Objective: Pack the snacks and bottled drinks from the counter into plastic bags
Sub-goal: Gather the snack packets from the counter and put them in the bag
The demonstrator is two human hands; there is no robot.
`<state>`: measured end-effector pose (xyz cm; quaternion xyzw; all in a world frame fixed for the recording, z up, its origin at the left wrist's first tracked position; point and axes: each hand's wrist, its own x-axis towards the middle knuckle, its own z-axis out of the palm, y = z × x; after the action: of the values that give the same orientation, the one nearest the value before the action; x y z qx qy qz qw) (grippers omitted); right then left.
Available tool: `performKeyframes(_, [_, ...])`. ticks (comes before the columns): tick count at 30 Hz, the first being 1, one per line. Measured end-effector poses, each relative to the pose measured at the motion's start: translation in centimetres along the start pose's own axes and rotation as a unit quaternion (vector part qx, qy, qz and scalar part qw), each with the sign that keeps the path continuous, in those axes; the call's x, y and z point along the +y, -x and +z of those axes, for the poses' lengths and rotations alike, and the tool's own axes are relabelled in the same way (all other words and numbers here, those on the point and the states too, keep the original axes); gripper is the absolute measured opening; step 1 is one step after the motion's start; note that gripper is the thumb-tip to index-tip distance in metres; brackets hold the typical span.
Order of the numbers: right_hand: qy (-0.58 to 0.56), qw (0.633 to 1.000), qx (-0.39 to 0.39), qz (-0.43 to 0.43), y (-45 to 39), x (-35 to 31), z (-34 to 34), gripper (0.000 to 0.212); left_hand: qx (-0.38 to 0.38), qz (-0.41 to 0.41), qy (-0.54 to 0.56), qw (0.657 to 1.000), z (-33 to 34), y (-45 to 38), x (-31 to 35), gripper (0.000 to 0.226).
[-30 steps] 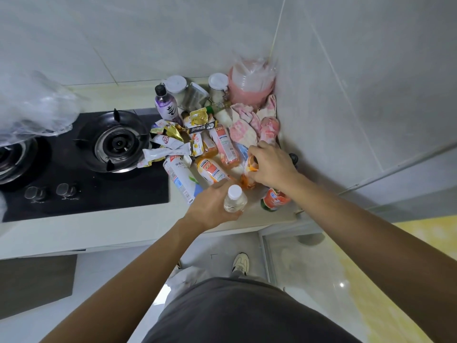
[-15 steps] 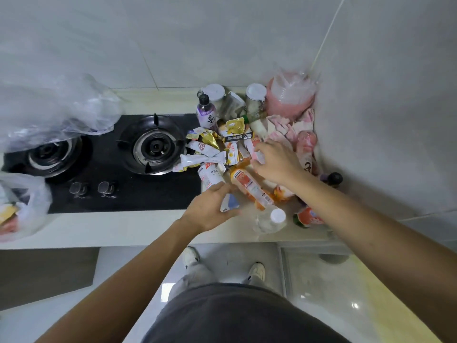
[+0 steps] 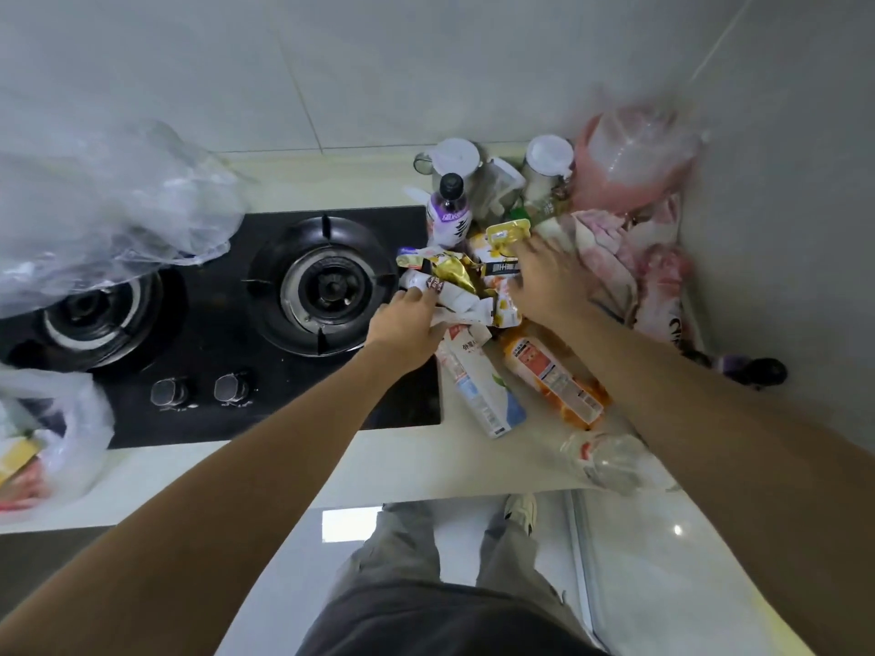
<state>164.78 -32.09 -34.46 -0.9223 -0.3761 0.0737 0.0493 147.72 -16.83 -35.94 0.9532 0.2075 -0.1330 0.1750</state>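
Observation:
A heap of snack packets [image 3: 461,281] in gold, white and yellow lies on the counter [image 3: 265,471] right of the stove. My left hand [image 3: 409,319] reaches in from the left, fingers curling onto a white packet. My right hand [image 3: 549,281] lies spread over the heap's right side, fingers straight. Below them lie a white and blue carton bottle [image 3: 478,381], an orange drink bottle [image 3: 551,376] and a clear bottle [image 3: 611,459] near the counter edge. A purple bottle [image 3: 447,213] stands behind the heap. A clear plastic bag [image 3: 52,447] holding items sits at far left.
A black two-burner gas stove [image 3: 208,319] fills the left counter, with an empty clear bag [image 3: 109,205] draped over its left burner. White-lidded jars [image 3: 547,161], a bagged pink container [image 3: 632,158] and pink cloths [image 3: 606,248] crowd the corner by the tiled wall.
Both hands moved up from the bottles to the snack heap. The clear bottle that my left hand held a second ago now lies on the counter edge.

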Motion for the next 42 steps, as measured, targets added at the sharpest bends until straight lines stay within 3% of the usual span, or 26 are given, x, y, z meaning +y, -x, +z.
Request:
performKeyframes(6, [-0.006, 1.000, 0.021, -0.002, -0.6, -0.4, 1.1, 0.041, 0.006, 0.021, -0.049, 0.999, 1.1, -0.7, -0.5, 0.041])
performKeyframes(11, [-0.027, 1.000, 0.015, 0.003, -0.4, -0.8, 1.2, 0.041, 0.015, 0.025, 0.005, 1.000, 0.9, -0.2, -1.1, 0.029])
performKeyframes(19, [-0.084, 0.991, 0.043, 0.092, 2.9, -1.8, 0.5, 0.021, 0.048, 0.018, 0.042, 0.998, -0.2, 3.8, -2.5, 0.021])
performKeyframes(24, [-0.149, 0.975, 0.060, 0.155, 6.4, -3.8, 0.5, 0.023, 0.063, 0.000, 0.066, 0.996, -0.2, 7.3, -4.1, 0.018])
performKeyframes(28, [-0.173, 0.975, 0.053, 0.131, 9.3, -6.4, 0.9, 0.017, 0.089, -0.029, 0.083, 0.992, -0.4, 11.2, -5.3, 0.015])
performKeyframes(34, [-0.265, 0.962, 0.036, 0.053, 12.0, -12.5, 1.3, 0.009, 0.127, -0.144, 0.106, 0.976, -0.7, 19.6, -7.6, 0.014])
performKeyframes(42, [-0.290, 0.956, -0.028, -0.045, 15.5, -25.3, 1.5, 0.019, 0.178, -0.270, 0.128, 0.937, -1.4, 30.4, -13.3, 0.016])
